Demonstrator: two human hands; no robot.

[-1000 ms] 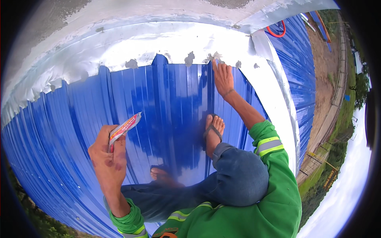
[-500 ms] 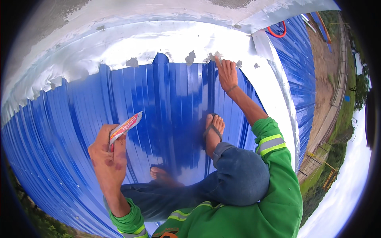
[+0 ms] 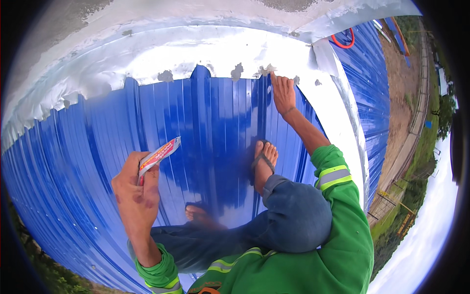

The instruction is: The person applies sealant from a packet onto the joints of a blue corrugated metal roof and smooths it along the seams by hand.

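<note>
My left hand [image 3: 136, 193] grips a slim silver, red and white packet [image 3: 159, 154], held above the blue ribbed roof sheet [image 3: 171, 112]. My right hand [image 3: 283, 93] has its fingers extended, the index fingertip at a grey sealant patch [image 3: 265, 69] on the lower edge of the shiny silver flashing [image 3: 196, 46], where it meets the blue sheet. More grey patches [image 3: 237, 72] dot that edge. My sandaled right foot [image 3: 264, 161] stands on the sheet below that hand.
A grey-coated surface [image 3: 186, 12] rises beyond the flashing. A silver strip [image 3: 342, 122] runs down the right, beside another blue roof section [image 3: 362, 88] with a red loop [image 3: 342, 39]. Farther right, beyond the roof edge, lie dirt [image 3: 401, 73], a fenced path and grass.
My left hand and the packet have shifted slightly to the right. My right hand has slid a little right along the flashing edge, its fingertip still at the grey patch.
</note>
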